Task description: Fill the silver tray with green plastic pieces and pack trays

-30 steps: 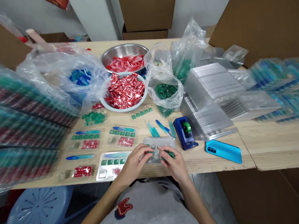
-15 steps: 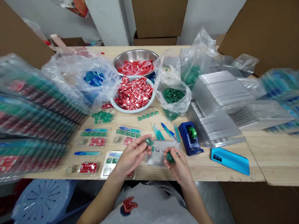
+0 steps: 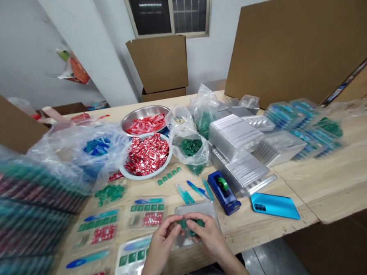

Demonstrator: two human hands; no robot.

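Observation:
My left hand (image 3: 164,241) and my right hand (image 3: 208,234) meet over a clear plastic tray (image 3: 212,210) near the table's front edge. Between my left thumb and fingers is a small green piece (image 3: 182,223). Curled in my right fingers are more green pieces (image 3: 200,222), partly hidden by the thumb. My hands cover much of the tray. To the left lies a filled tray (image 3: 130,245) with a blue pen-like stick, green squares and a red packet, partly behind my left forearm. Behind my hands are several blue sticks (image 3: 194,188) and a blue tape dispenser (image 3: 223,193).
A bowl of red packets (image 3: 122,167), a steel bowl of red sticks (image 3: 125,123) and a bag of green pieces (image 3: 192,147) stand farther back. Stacked clear trays (image 3: 235,134) and a blue phone (image 3: 275,206) are right. Blurred stacks of filled trays (image 3: 24,219) rise at left.
My hands have come together over the tray, bringing the green pieces close to each other. The view has tilted up and turned right, showing the window and more of the table's right side.

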